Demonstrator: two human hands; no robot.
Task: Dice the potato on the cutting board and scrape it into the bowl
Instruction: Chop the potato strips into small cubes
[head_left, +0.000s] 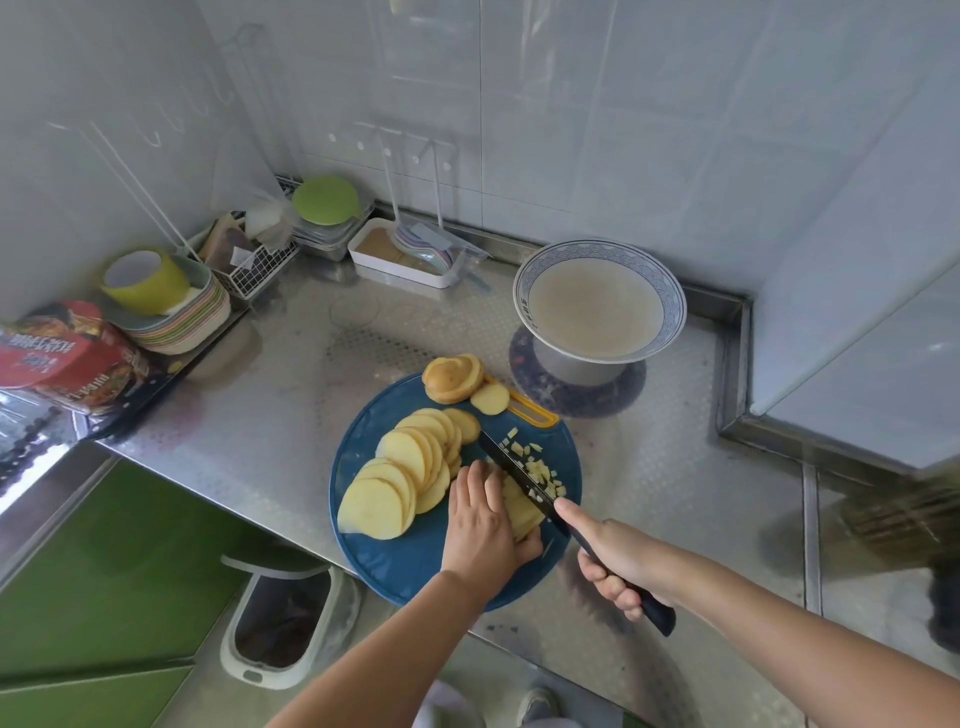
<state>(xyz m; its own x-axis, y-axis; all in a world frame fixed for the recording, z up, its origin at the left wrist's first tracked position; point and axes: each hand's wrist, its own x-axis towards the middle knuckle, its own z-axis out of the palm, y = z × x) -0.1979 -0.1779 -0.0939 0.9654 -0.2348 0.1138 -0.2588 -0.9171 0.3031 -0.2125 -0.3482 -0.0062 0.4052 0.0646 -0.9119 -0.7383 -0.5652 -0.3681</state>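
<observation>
Both forearms reach in from the near edge toward a round blue cutting board (410, 566) on the steel desk (249, 415); the left hand (485, 525) sits on a stack of slices (522, 512) at the board's right side, its fingers (480, 480) curled down over the stack and the thumb against its near end; the right hand (621, 564) wraps a dark knife (511, 470) by the handle, three fingers closed round it and the index finger laid straight along the spine; the blade lies just right of the left fingertips, against the stack; diced pieces (540, 470) lie scattered just right of the blade; more potato slices (402, 470) fan across the board's left half; a skin-on potato end (452, 379) rests at its far rim; beyond the board to the far right, apart from it, a blue-rimmed bowl (672, 306) stands over a dark round mat (631, 389); to the near left, below the desk, an open bin (283, 621) sits on the floor.
</observation>
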